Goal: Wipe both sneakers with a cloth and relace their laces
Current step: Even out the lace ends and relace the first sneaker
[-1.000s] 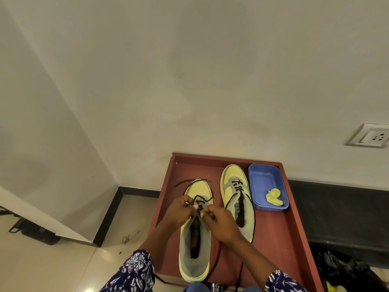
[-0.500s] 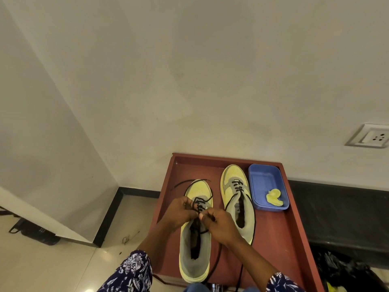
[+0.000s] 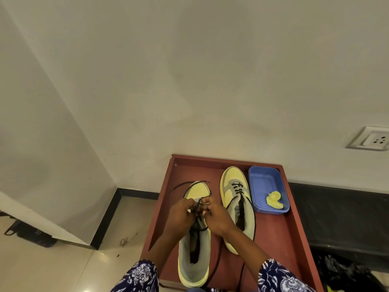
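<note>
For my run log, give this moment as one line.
step: relacing | left hand: pinches lace | right hand: pinches lace | left sneaker: on tray

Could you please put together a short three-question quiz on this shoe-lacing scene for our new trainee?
1. True or false: the yellow cloth lies inside the blue tub.
2. Which sneaker are the left hand and right hand working on?
A. the left sneaker
B. the right sneaker
C. neither
3. Fill in: both hands pinch the black ____ over the shoe's eyelets.

Key
1. True; it sits at the tub's near end.
2. A; the other sneaker lies untouched beside the tub on the red-brown table.
3. Lace.
</note>
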Demonstrator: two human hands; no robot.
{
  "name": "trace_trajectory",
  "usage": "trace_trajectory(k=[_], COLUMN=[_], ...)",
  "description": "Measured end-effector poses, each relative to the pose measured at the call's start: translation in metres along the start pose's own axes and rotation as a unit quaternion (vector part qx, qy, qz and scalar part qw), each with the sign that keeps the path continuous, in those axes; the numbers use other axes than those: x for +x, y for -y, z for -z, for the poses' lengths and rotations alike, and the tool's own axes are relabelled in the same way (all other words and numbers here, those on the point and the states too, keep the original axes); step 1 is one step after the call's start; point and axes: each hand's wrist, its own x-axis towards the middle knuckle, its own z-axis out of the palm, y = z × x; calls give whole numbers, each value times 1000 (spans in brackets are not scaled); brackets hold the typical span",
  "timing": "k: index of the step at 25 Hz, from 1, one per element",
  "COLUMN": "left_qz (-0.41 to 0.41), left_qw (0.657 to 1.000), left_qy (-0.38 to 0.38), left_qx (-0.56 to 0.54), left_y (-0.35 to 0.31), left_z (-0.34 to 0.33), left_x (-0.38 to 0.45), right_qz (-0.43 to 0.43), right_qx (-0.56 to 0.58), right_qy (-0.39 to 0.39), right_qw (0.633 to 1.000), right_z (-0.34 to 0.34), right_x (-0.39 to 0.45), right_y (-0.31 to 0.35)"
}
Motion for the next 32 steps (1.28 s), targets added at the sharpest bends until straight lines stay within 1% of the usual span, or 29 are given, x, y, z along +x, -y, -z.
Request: trace_trajectory(k=[4,7,10,13,17,19,20,22,24,26,29,32], left_qz=[-22,-12,20,35,60,72,78,93,116,131,141,146], left_qw=[999,998,998,996,992,990,988,985,980,975,973,974], left_qy=[-49,-63,-41,-30,-12,8,14,9,-8,-19,-18,-22], left_qx=[-1,-17,-45,-71,-109,-124,-131,-148,-162,-178,-183,-175], left_y=[3,8,11,16,16,13,11,8,8,9,11,9], left_z=[-9,-8,0,5,4,3,3,1,-1,-1,-3,-5], left_x=[-4,-4,-2,-3,-5,-6,-6,-7,-7,-8,-8,-10], right_qz=[-7,-1,17,43,92,89,81,60,46,48,68,75], right_qx=[1,-5,-14,-37,-138,-188,-193,-168,-131,-137,-236,-369], right_qy=[12,24,23,30,29,37,44,48,27,9,-21,-55], right_qw=[1000,1000,999,998,986,977,977,983,990,989,969,925], right_z=[-3,-3,2,7,17,20,20,15,11,10,11,10], right_x=[3,4,3,1,2,2,1,-4,-7,-9,-6,-8], right_y=[-2,-1,-1,4,13,17,18,19,17,15,13,10])
